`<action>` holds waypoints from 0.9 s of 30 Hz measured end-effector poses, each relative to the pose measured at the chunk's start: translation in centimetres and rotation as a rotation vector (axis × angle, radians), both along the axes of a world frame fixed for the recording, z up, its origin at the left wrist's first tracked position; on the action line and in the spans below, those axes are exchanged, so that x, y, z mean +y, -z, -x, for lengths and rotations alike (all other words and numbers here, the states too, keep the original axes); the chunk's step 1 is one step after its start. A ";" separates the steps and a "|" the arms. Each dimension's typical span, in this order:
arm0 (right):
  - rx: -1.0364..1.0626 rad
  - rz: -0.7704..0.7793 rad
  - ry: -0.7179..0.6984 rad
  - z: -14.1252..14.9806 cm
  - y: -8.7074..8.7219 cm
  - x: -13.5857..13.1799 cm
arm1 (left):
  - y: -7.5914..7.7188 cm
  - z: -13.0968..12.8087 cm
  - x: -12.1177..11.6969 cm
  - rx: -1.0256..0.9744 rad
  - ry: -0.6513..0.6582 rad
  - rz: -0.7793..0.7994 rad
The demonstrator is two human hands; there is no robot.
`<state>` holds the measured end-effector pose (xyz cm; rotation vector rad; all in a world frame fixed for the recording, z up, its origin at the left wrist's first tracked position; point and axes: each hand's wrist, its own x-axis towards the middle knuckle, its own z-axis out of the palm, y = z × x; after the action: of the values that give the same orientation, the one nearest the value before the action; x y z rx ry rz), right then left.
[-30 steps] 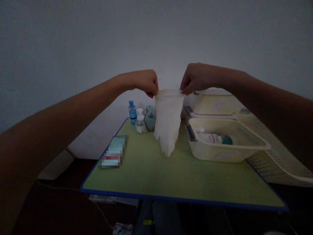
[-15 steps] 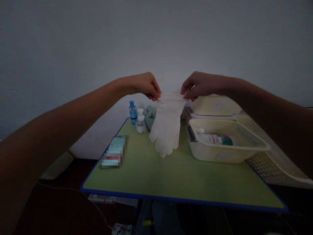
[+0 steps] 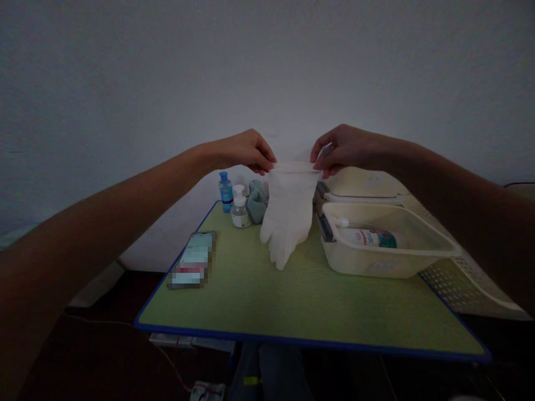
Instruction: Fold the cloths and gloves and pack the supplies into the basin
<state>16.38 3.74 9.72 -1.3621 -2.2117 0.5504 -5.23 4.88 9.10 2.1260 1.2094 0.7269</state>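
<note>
Presently, a person's left hand (image 3: 253,153) pinches one side of the rolled cuff between thumb and fingers, the grip closed tight on the rim. A thin white glove (image 3: 289,206) hangs from it, fingers down, over the middle of the table. The right hand (image 3: 345,147) pinches the opposite side, its fingertips shut on the rim and the rest of the hand loosely curled. Half a second ago the glove's fingers fanned wide; now they droop closer together, and the cuff, flat then, shows a narrow gap, suggesting the mouth is being held apart while both grips stay put.

At far left a cable (image 3: 108,321) trails across the dark floor. A smartphone (image 3: 194,253), its screen lit and partly blurred out, lies on the green tabletop (image 3: 251,301) with blue edging. Behind it stand a blue bottle (image 3: 226,195), a clear pump bottle (image 3: 240,211) with a white top and a crumpled teal knitted cloth (image 3: 256,203), partly behind the glove. A pale wall (image 3: 267,67) rises behind. At right, a cream plastic bin (image 3: 376,266) holds a labeled bottle (image 3: 368,237) on its side; behind it sits another cream container (image 3: 363,184), and beyond the table's right edge, a perforated basket (image 3: 472,284).
</note>
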 end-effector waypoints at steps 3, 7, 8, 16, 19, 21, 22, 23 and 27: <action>0.081 0.039 0.004 0.1 0.5 -0.3 | 0.4 0.0 0.3 -0.008 -0.011 -0.005; 0.076 0.057 0.013 0.2 0.9 -0.2 | 0.9 -0.2 0.6 -0.028 -0.025 -0.052; 0.066 0.045 0.009 0.2 0.9 -0.2 | 1.0 -0.3 0.6 -0.038 -0.035 -0.065; 0.036 -0.127 -0.016 -0.1 1.3 -0.7 | 1.5 -0.4 0.2 -0.190 -0.046 -0.014; 0.041 -0.178 -0.004 0.0 1.7 -0.6 | 1.7 -0.6 0.3 -0.183 -0.045 0.006; 0.065 -0.169 -0.003 0.0 1.9 -0.4 | 1.8 -0.6 0.4 -0.171 -0.038 -0.001; 0.077 -0.157 -0.005 0.0 2.0 -0.4 | 1.9 -0.7 0.4 -0.163 -0.031 -0.011; 0.090 -0.146 -0.005 0.0 2.1 -0.3 | 1.9 -0.7 0.4 -0.154 -0.021 -0.026; 0.117 -0.104 -0.007 -0.3 2.2 -0.2 | 2.2 -0.5 0.2 -0.109 0.025 -0.113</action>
<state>16.63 3.50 7.49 -1.2376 -2.1210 0.4970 -4.71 5.07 6.92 2.1581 1.1062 0.9070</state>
